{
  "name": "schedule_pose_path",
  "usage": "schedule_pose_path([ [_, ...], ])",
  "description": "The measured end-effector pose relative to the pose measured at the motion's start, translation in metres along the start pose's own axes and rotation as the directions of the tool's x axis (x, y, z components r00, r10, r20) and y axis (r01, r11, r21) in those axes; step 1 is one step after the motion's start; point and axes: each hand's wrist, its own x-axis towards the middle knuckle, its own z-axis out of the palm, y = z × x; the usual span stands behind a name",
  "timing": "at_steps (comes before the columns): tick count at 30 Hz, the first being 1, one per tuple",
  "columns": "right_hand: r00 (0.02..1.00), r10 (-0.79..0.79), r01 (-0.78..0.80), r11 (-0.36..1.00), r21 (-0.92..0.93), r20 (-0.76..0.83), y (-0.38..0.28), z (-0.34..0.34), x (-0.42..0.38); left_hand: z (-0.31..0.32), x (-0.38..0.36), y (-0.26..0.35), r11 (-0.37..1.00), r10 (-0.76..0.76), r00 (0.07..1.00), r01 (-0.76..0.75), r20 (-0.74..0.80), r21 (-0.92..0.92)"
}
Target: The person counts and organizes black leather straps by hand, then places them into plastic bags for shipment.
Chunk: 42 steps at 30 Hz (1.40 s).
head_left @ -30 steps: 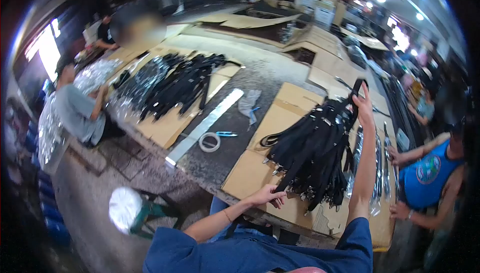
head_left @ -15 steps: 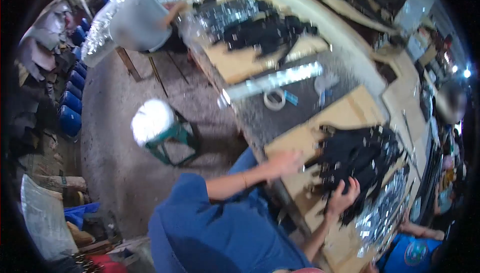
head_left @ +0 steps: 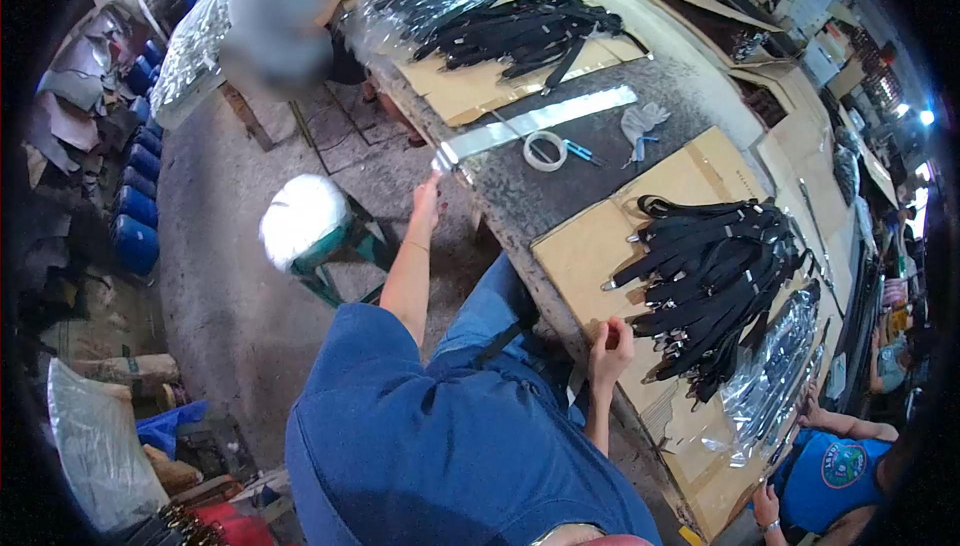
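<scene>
Lying crosswise, belts (head_left: 715, 281); buckles seemingly leftward.

- You get strong fisheye distortion: the grey stone worktable (head_left: 560, 186) bows into a curve and a black vignette rings the frame.
- Daylight burns white at the top left, and small ceiling lamps flare at the right edge.
- Glare bleaches the round white stool seat (head_left: 297, 218) and glints on the clear crinkled plastic bags (head_left: 770, 376).
- Your centre is sharp and evenly lit; shadows stay soft.
- The left floor lies dim, and one person's head at the top is blurred.
</scene>
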Motion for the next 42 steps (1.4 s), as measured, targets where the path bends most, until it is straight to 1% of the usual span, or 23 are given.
schedule_pose_path([
  [2,0.999,-0.052,0.052,0.998,-0.038,-0.008,0.009,0.000,-0.001,-0.002,0.048,-0.013,0.958,-0.150,0.973,0.187,0.178,-0.217],
  [3,0.999,-0.031,0.031,0.999,-0.034,0.017,-0.003,-0.004,0.002,-0.004,0.047,-0.009,0.942,-0.200,0.952,0.252,0.231,-0.221],
  [5,1.000,-0.005,0.005,1.000,-0.012,0.009,-0.004,-0.003,0.001,-0.012,0.069,-0.013,0.930,-0.101,0.942,0.204,0.321,-0.306],
  [6,1.000,-0.007,0.007,1.000,-0.018,0.005,-0.002,-0.002,0.001,-0.006,0.067,-0.014,0.928,-0.104,0.939,0.210,0.328,-0.307],
  [8,0.999,0.017,-0.018,1.000,-0.010,-0.037,0.003,0.001,-0.001,0.003,0.051,-0.006,0.927,0.093,0.995,-0.079,0.022,-0.366],
  [9,0.999,0.018,-0.018,1.000,-0.010,-0.034,0.002,0.001,-0.002,0.006,0.037,0.003,0.927,0.092,0.996,-0.079,0.019,-0.366],
  [11,0.998,0.038,-0.038,0.999,-0.010,-0.044,-0.001,0.002,0.000,0.013,0.012,0.021,0.948,0.101,0.980,-0.148,-0.174,-0.282],
  [12,0.999,0.037,-0.037,0.999,-0.007,-0.040,-0.003,0.002,0.001,0.014,0.012,0.022,0.947,0.103,0.979,-0.151,-0.178,-0.282],
  [14,0.999,0.032,-0.032,0.999,-0.010,-0.029,-0.005,0.001,0.001,0.012,0.015,0.020,0.974,0.173,0.962,-0.200,-0.210,-0.111],
  [15,0.999,0.030,-0.030,1.000,-0.008,-0.025,-0.004,0.000,0.000,0.012,0.011,0.022,0.973,0.174,0.961,-0.201,-0.214,-0.112],
  [16,1.000,0.029,-0.029,1.000,-0.003,-0.012,-0.004,-0.001,0.000,0.012,0.006,0.025,0.948,0.302,0.913,-0.258,-0.273,0.185],
  [17,1.000,0.026,-0.026,1.000,0.003,0.001,-0.003,-0.002,0.001,0.014,0.000,0.028,0.841,0.436,0.852,-0.271,-0.290,0.468],
  [20,1.000,0.010,-0.010,1.000,-0.023,0.006,-0.003,-0.003,0.001,0.016,0.007,0.029,0.759,0.533,0.793,-0.292,-0.296,0.582],
  [24,0.999,0.027,-0.027,0.999,0.017,-0.018,0.001,-0.001,-0.001,0.017,0.006,0.036,0.654,0.539,0.806,-0.218,-0.244,0.724],
  [26,0.999,0.034,-0.034,0.999,0.015,-0.019,-0.003,-0.002,0.001,0.016,0.012,0.032,0.471,0.712,0.676,-0.263,-0.187,0.842],
  [30,0.999,0.026,-0.025,0.999,0.020,-0.045,-0.004,-0.002,0.002,0.027,-0.027,0.058,0.523,0.707,0.673,-0.291,-0.217,0.801],
  [32,0.999,0.038,-0.037,0.999,0.032,-0.032,-0.004,-0.004,0.003,0.024,-0.027,0.064,0.352,0.835,0.543,-0.400,-0.091,0.846],
  [33,0.998,0.043,-0.042,0.999,0.034,-0.039,-0.003,-0.004,0.003,0.028,-0.029,0.069,0.346,0.837,0.541,-0.406,-0.082,0.846],
  [35,0.998,0.024,-0.023,1.000,0.017,-0.050,-0.002,-0.003,0.003,0.039,-0.041,0.089,0.543,0.770,0.608,-0.464,-0.195,0.699],
  [37,0.998,0.018,-0.017,1.000,0.017,-0.059,0.002,-0.002,0.003,0.056,-0.063,0.119,0.544,0.773,0.604,-0.476,-0.193,0.691],
  [39,0.998,0.012,-0.011,1.000,0.015,-0.061,0.001,-0.003,0.003,0.071,-0.065,0.143,0.501,0.801,0.589,-0.555,-0.111,0.664],
  [41,0.998,0.051,-0.050,0.998,0.025,-0.043,-0.009,-0.005,0.005,0.091,-0.063,0.169,0.530,0.789,0.601,-0.565,-0.124,0.633],
  [42,0.997,0.055,-0.054,0.998,0.027,-0.045,-0.009,-0.005,0.005,0.101,-0.062,0.182,0.522,0.813,0.569,-0.619,-0.124,0.587],
])
